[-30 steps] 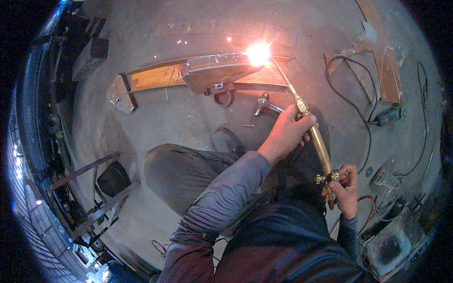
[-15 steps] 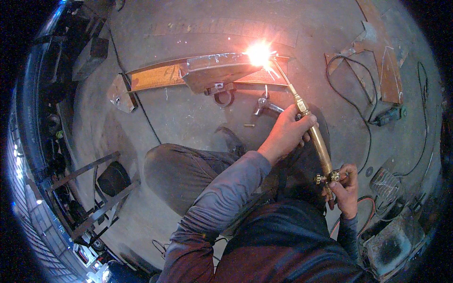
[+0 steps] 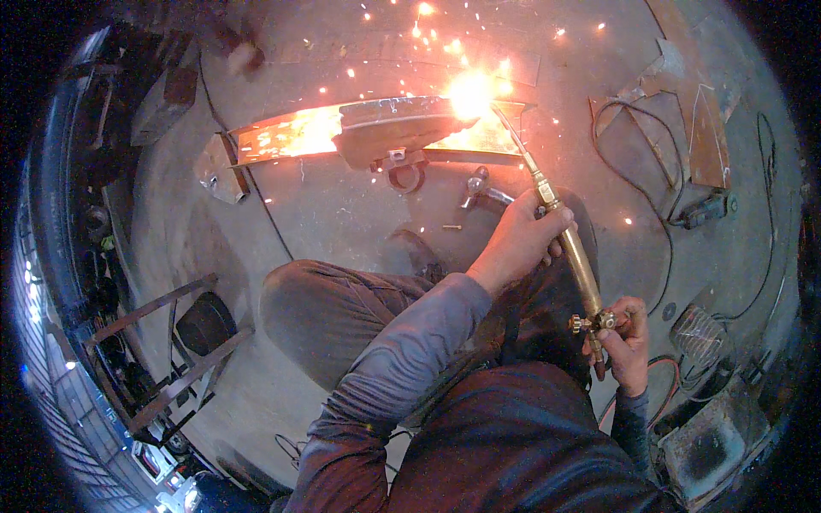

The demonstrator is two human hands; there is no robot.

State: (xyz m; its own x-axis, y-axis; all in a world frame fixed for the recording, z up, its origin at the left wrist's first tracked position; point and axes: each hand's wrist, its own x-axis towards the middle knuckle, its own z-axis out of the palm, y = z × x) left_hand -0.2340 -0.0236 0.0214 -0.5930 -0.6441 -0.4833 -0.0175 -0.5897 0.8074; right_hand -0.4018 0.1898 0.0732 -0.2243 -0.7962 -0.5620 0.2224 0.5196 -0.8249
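Note:
My left hand [image 3: 523, 232] is wrapped round the brass barrel of a cutting torch [image 3: 581, 269]. At the torch's rear end my right hand [image 3: 627, 349] grips beside the valve knobs. From there the torch slants up and away to the left, and a blinding glare hides its tip. The glare sits at the right end of a dark angled steel piece [image 3: 393, 128], which lies across a long rusty steel beam [image 3: 250, 147]. Inside the beam, bright orange fire shows on both sides of the piece. A steel ring [image 3: 405, 177] lies against the near side.
A hammer [image 3: 481, 190] and a small bolt [image 3: 452, 227] lie between my knees and the beam. An angle grinder [image 3: 708, 209] with its cable is at right, near rusty plate offcuts [image 3: 708, 137]. A metal frame [image 3: 184, 368] stands at left. Sparks fly beyond the beam.
Sparks now scatter widely and bright fire fills the beam's channel. A blurred dark shape has appeared at the upper left, too smeared to name. Both hands and the torch have hardly moved.

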